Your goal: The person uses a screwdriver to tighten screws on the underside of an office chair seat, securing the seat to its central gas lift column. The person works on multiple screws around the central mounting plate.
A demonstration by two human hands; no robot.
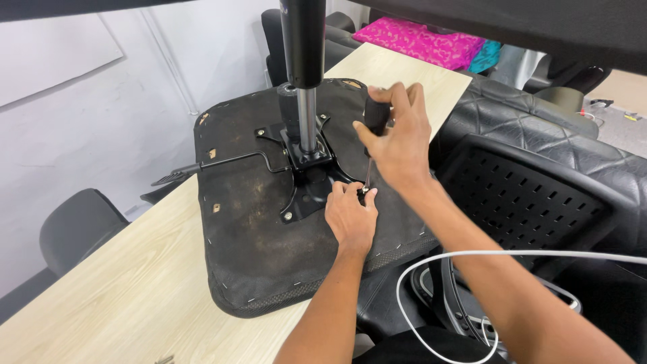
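On the long wooden table point(121, 283) lies a chair seat point(263, 249), turned upside down. Its bottom is black and a bit dusty, with little staples along the edge. In the middle sits a black metal plate point(303, 182), and a shiny pole point(304, 81) stands straight up from it. A thin bent lever point(222, 162) pokes out from the plate to the side, ending past the edge of the seat.

My right hand point(397, 145) is up high. Its fingers are curled tight around the black handle of a screwdriver point(375, 125). The thin metal shaft points down toward the plate.

My left hand point(350, 216) rests on the seat, just under the right one. Its thumb and fingertips are pinched close together around the tip of the screwdriver, right at the edge of the plate. I cannot see the screw, because my fingers hide it.

A white cable point(431, 269) loops near my right arm. Black chairs point(539, 182) stand beside the table, and a pink cloth point(421, 40) lies at the far end.
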